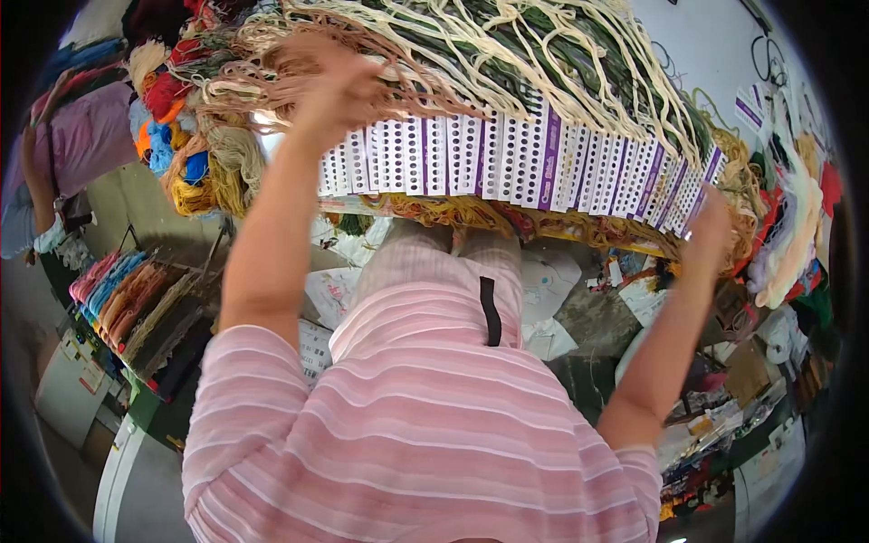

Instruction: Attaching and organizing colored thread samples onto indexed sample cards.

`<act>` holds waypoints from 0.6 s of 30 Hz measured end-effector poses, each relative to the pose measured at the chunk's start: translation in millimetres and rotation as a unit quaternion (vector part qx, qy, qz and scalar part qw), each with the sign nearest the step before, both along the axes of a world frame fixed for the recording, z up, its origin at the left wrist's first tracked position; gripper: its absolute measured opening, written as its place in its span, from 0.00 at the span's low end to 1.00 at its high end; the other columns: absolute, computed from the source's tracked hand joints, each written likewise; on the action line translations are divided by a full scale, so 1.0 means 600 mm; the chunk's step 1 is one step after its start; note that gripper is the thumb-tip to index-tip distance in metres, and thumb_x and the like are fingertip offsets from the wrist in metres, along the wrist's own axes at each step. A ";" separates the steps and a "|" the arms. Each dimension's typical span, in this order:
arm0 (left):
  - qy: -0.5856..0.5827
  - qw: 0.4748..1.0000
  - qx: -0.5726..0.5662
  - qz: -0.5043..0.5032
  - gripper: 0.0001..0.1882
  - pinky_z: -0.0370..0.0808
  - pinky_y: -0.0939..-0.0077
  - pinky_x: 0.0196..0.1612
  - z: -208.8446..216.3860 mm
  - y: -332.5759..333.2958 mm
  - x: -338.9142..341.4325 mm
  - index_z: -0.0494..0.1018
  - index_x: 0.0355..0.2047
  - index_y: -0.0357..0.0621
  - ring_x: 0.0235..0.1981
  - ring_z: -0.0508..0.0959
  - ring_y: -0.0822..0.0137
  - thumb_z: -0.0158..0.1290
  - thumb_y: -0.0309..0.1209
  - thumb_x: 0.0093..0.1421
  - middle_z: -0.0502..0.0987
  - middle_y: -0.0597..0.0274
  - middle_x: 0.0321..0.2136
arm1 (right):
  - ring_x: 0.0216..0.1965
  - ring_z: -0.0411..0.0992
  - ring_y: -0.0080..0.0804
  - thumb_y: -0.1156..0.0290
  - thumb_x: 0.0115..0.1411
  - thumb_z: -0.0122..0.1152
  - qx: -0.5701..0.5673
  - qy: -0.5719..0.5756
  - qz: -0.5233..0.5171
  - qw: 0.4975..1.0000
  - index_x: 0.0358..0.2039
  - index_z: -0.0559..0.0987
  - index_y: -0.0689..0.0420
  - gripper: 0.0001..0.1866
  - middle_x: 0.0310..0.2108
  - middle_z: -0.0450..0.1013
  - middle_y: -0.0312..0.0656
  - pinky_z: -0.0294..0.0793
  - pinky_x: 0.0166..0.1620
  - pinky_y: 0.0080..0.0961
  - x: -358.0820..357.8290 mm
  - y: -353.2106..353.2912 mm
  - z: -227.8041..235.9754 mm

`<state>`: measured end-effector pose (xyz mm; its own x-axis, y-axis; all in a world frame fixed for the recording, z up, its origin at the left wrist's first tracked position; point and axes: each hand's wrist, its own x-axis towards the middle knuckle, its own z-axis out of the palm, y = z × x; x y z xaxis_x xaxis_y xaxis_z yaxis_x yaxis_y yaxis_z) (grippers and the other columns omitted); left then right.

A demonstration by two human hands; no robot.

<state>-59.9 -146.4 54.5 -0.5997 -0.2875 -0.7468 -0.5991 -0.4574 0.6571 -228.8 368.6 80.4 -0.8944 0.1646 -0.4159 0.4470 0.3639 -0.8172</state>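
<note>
A long row of white and purple thread cards (516, 158), punched with holes along one side, lies across the table in front of me. Cream embroidery threads (579, 63) and dark green threads (507, 45) are spread over the far side of the cards. At the left end, my left hand (339, 81) is over the brownish-pink threads (272, 77), its fingers smeared by motion. Whether it grips any strands cannot be made out. My right hand (712, 226) is at the right end of the row, close to the last cards, and its fingers are blurred too.
Bundles of coloured yarn (167, 118) crowd the table's left end, and pale skeins (783, 226) hang at the right. Mustard yarn (434, 213) lies under the near edge. At lower left stands a rack of coloured skeins (136, 294). Another person (77, 145) is at far left.
</note>
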 end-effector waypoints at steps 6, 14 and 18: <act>-0.095 0.949 -0.088 -0.289 0.10 0.73 0.79 0.32 -0.046 0.066 0.000 0.77 0.38 0.43 0.32 0.75 0.73 0.52 0.32 0.58 0.78 0.70 0.39 | 0.38 0.73 0.28 0.69 0.64 0.48 0.145 -0.090 0.409 0.897 0.38 0.76 0.63 0.12 0.35 0.75 0.39 0.69 0.43 0.24 0.023 -0.062 -0.075; 0.029 0.965 -0.260 -0.030 0.15 0.73 0.78 0.32 0.030 -0.141 0.057 0.75 0.45 0.39 0.30 0.75 0.74 0.46 0.30 0.62 0.77 0.65 0.31 | 0.47 0.70 0.28 0.69 0.62 0.51 -0.038 -0.123 0.205 0.970 0.35 0.78 0.62 0.11 0.42 0.74 0.41 0.63 0.55 0.27 -0.029 -0.005 0.064; 0.039 0.929 -0.359 0.078 0.15 0.75 0.75 0.39 0.098 -0.197 0.078 0.72 0.48 0.37 0.37 0.77 0.71 0.44 0.28 0.64 0.77 0.62 0.35 | 0.51 0.66 0.31 0.66 0.58 0.53 0.048 -0.058 0.142 0.987 0.35 0.80 0.60 0.12 0.47 0.73 0.43 0.57 0.57 0.25 -0.087 0.104 0.121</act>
